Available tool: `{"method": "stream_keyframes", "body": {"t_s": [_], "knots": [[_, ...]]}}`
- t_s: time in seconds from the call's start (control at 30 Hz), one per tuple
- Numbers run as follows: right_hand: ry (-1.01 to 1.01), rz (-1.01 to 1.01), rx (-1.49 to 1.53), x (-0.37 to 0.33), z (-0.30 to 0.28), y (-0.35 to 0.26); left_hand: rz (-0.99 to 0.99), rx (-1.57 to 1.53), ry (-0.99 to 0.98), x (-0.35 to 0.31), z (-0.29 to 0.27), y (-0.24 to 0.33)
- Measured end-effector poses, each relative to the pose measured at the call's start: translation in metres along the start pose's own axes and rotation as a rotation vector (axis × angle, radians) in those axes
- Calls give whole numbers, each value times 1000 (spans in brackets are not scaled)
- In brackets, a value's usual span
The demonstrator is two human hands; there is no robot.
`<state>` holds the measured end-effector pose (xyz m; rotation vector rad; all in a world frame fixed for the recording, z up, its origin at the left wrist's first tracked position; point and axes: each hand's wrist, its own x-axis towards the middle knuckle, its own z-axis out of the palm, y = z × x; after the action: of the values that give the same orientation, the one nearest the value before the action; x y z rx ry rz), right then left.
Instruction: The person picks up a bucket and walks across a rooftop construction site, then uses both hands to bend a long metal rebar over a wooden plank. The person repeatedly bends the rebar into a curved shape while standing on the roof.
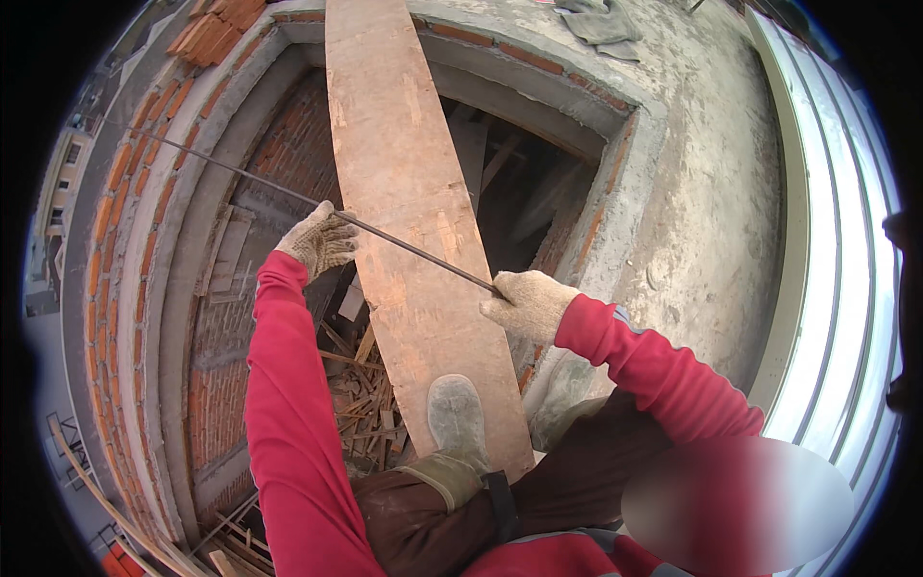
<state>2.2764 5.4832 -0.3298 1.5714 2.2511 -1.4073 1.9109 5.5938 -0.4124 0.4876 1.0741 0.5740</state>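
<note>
A long thin metal rod [413, 250] runs slantwise between my two gloved hands, its far end reaching out past the brick wall at the upper left. My left hand [322, 242] holds it loosely partway along, fingers slightly stretched. The near end sits in the closed fingers of my right hand [532, 303]. Beneath the rod lies a wide wooden plank [404, 144], spanning an opening in the concrete. One of my boots [455, 418] stands on the plank; the other boot [565, 394] is right of it, on the concrete edge.
Deep open space drops away on both sides of the plank, with scrap wood [370, 413] below. A brick wall [125, 202] rims the left side. Stacked bricks [216, 34] and a grey cloth [601, 27] lie farther off. Ribbed metal sheeting [836, 240] runs along the right.
</note>
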Motion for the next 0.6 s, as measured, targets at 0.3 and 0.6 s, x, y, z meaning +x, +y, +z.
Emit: {"method": "stream_keyframes", "body": {"t_s": [0.3, 0.6], "knots": [[-28, 27, 3, 0, 0, -2, -42, 254, -145, -3, 25, 3], [22, 0, 9, 1, 0, 0, -19, 103, -48, -7, 22, 2]]}}
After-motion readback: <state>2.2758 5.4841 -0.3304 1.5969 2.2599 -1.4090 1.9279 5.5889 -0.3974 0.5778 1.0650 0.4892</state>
